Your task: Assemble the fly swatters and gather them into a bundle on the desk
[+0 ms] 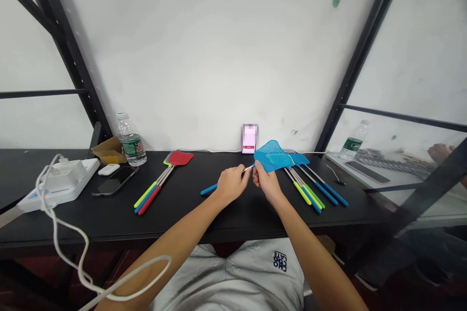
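The black bench (204, 223) is running wall to wall here, carrying everything, with dark shelf uprights rising at its back corners. Over at the left edge a white power strip (60, 182) is sitting with a white cable (69, 238) spilling off the front edge. Near the back left a water bottle (130, 140) is standing upright beside a small cardboard box (109, 150), and just in front of them a dark phone (115, 181) is lying flat with a white earbud case (108, 169) touching its far end.

Left of centre, a bundle of swatters (160, 180) is lying with a red head toward the wall. Right of centre, a second pile of swatters (310, 189) is fanning out toward the front right, handles blue, yellow and green.

Now the action, dead centre: the blue swatter (270, 155) is being held just above the bench, its mesh head pointing to the back wall, its blue grip trailing left. The left hand (231, 183) is closing around the thin metal shaft, fingers curled. The right hand (265, 180) is pinching that same shaft right below the head. Both hands are nearly touching each other.

Behind them, at the back edge, a small pink-lit screen (249, 139) is leaning against the wall.
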Motion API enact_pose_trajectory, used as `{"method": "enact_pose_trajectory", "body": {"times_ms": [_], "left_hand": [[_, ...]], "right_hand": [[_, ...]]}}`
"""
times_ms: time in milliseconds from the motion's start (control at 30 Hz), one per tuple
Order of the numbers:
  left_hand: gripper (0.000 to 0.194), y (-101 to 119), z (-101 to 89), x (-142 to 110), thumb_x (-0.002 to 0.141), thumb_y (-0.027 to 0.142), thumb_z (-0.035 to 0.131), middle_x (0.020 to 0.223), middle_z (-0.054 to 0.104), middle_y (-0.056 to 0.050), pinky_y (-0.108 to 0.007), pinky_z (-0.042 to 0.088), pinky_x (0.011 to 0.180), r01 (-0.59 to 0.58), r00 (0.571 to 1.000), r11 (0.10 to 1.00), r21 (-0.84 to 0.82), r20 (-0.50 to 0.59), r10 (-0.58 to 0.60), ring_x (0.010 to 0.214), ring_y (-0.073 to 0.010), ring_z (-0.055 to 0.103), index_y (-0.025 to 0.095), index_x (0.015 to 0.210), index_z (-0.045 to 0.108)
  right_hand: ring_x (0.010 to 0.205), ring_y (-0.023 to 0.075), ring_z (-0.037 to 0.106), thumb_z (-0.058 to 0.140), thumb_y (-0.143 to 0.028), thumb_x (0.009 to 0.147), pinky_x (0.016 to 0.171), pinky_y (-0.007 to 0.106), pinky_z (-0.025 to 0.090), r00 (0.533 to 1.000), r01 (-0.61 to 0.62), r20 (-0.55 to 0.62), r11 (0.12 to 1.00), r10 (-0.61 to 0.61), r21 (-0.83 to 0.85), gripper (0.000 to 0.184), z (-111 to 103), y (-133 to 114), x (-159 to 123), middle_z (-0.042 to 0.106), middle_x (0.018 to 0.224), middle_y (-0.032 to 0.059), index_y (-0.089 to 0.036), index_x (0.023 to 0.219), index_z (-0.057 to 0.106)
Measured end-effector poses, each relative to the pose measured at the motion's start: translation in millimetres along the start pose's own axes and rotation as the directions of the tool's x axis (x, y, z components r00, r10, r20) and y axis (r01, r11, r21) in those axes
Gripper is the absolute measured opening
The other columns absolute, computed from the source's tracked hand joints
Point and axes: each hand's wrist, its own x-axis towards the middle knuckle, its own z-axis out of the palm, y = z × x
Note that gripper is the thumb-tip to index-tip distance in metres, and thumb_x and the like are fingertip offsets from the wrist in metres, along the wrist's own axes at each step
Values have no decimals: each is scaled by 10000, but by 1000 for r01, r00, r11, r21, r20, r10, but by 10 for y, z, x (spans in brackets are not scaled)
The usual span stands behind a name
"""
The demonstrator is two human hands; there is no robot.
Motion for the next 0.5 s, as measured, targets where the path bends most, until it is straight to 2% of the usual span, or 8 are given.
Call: {"method": "enact_pose_trajectory", "body": {"times_ms": [500], "left_hand": [[408, -11, 15, 0, 1001, 442, 304, 813, 700, -76, -281, 378, 648, -16, 1000, 1000, -1, -16, 16, 763, -215, 661, 204, 859, 603]], "right_hand": [[392, 87, 356, 537, -538, 863, 385, 238, 278, 1000, 6, 30, 1000, -6, -27, 422, 4, 36, -5, 393, 471, -56, -218, 610, 429]]}}
